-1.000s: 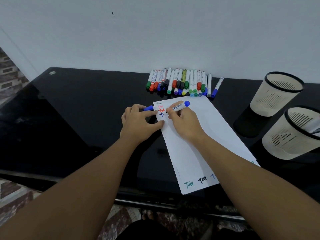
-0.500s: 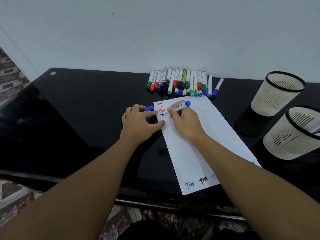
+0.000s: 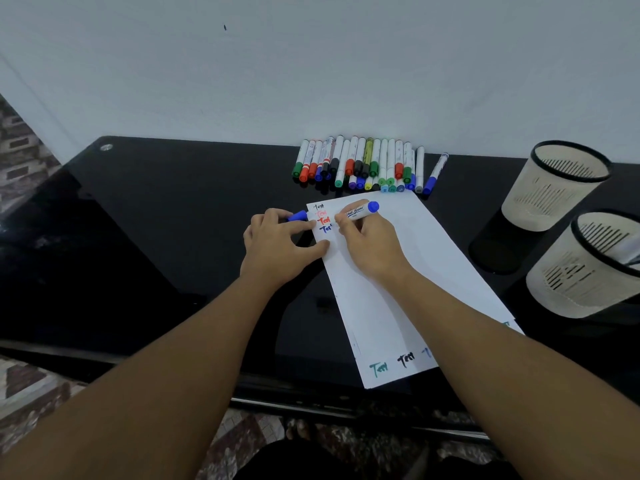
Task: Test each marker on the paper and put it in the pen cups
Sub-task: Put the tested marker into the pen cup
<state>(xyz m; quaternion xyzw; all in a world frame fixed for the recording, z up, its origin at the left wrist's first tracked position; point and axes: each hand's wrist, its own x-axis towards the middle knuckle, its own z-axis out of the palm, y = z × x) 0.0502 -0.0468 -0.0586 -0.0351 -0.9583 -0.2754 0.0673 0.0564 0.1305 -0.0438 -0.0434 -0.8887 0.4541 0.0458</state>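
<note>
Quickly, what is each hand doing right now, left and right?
Left hand: closed on the blue marker cap, fingers pressing the paper.
Right hand: closed on the blue marker, its tip on the paper.

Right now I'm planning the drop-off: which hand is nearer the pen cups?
Right. The right hand writes mid-paper, nearer the pen cups; the left hand sits beyond the paper's far edge.

Your right hand (image 3: pixel 369 244) covers the tip of the blue marker (image 3: pixel 360 212), so you can't tell whether it touches the paper (image 3: pixel 426 271). Your left hand (image 3: pixel 277 247) hides most of the blue cap (image 3: pixel 298 215). The right forearm cuts off the third word at the paper's near edge. The near cup (image 3: pixel 581 268) runs past the right edge, its contents only partly seen. Labels on the far row of markers (image 3: pixel 363 164) are too small to read
</note>
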